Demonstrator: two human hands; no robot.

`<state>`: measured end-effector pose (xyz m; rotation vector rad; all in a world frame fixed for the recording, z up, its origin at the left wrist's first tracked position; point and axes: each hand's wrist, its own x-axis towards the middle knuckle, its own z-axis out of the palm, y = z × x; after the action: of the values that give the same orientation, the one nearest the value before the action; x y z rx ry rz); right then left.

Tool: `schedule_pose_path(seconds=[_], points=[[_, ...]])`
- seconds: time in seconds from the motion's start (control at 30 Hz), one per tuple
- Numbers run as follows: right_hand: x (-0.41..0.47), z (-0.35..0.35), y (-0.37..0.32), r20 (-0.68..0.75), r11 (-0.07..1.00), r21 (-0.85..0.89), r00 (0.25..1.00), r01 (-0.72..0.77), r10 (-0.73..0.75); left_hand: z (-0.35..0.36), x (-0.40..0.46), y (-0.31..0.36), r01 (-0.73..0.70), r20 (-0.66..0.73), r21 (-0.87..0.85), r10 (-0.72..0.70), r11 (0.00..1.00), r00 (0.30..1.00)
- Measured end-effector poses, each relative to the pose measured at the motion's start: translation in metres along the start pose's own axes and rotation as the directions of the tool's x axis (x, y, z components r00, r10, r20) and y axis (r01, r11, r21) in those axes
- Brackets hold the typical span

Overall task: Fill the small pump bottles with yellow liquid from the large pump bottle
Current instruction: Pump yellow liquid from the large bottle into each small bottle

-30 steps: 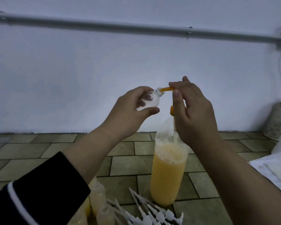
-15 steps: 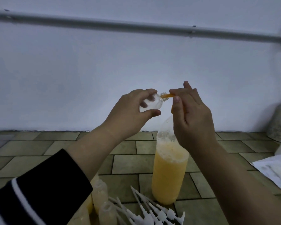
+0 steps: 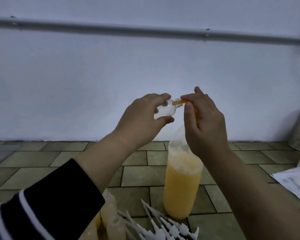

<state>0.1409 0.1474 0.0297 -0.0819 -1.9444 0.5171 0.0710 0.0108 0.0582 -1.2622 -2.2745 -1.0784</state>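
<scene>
small bottle: tilted, neck on orange spout, above large bottle | left hand: grip curled round small bottle | right hand: grip pinches spout | large bottle: upright on tiled floor

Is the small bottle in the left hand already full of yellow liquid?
No: the small bottle, held tilted by the left hand, looks clear and empty, with only the orange spout at its neck.

You've got yellow liquid in the clear big bottle, orange spout, clear small bottle, white pumps, black sleeve with white stripes, olive-tan floor tiles, pale wall.
</scene>
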Motion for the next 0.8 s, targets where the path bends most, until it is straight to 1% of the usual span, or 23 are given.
schedule_pose_path(seconds=[0.1,0.2,0.37,0.5,0.57,0.8], points=[[0.007,-0.006,-0.004,0.019,0.999,-0.03,0.999,0.031,-0.03,-0.004,0.003,0.004,0.004,-0.023,-0.014,-0.004,1.0,1.0],[0.007,-0.005,-0.005,-0.026,0.999,-0.009,0.998,0.052,-0.052,-0.006,0.003,0.006,-0.003,-0.037,-0.017,0.002,1.0,0.999],[-0.003,0.009,-0.002,-0.111,0.999,0.037,0.994,0.01,-0.006,0.0,-0.002,0.003,0.008,-0.011,-0.001,-0.008,1.0,1.0],[-0.005,0.01,-0.002,-0.062,1.0,0.027,0.998,-0.002,0.004,-0.002,-0.003,0.0,0.024,0.018,0.008,-0.025,1.0,1.0],[0.001,0.005,-0.004,-0.047,1.0,0.018,0.999,0.007,-0.006,-0.005,-0.001,0.002,0.016,0.007,0.017,-0.016,1.0,1.0],[0.003,0.004,-0.01,-0.116,0.998,0.052,0.993,0.029,-0.023,-0.005,-0.001,0.006,0.002,-0.032,-0.033,-0.003,0.999,0.999]])
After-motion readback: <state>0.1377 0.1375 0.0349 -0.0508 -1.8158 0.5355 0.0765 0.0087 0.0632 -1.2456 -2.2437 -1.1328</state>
